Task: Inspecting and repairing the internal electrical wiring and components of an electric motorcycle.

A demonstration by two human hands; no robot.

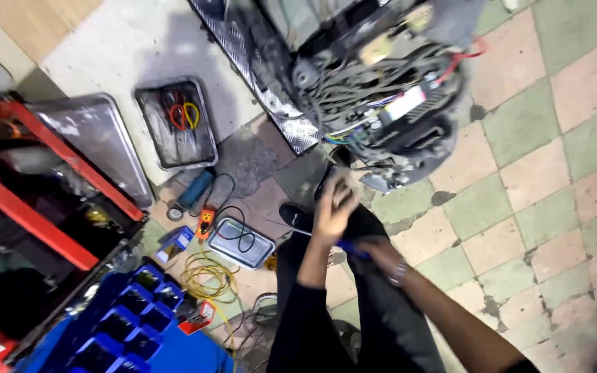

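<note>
Hands at the wiring under the opened machine.
I see my left hand (335,200) raised with fingers curled near the cable bundle (374,83); my right hand (374,250) is closed on a blue tool (351,248), and steady aim seems needed next.

Over on the left stands a red metal tool cart (32,214), dark shelves crowded with blurred gear. Beside it, a flat grey tray (98,141) lies on the floor, and next along a smaller steel tray (176,124) carries red and yellow-handled pliers. Below that, an orange handheld meter (206,222) lies just beside a small shiny tray (240,243) with a black cable looped across it. A coil of yellow wire (209,280) sprawls nearby. At the bottom left corner, a blue compartment organiser (129,324). The floor to the right is worn pink-and-green checkered tile (547,159).
</note>
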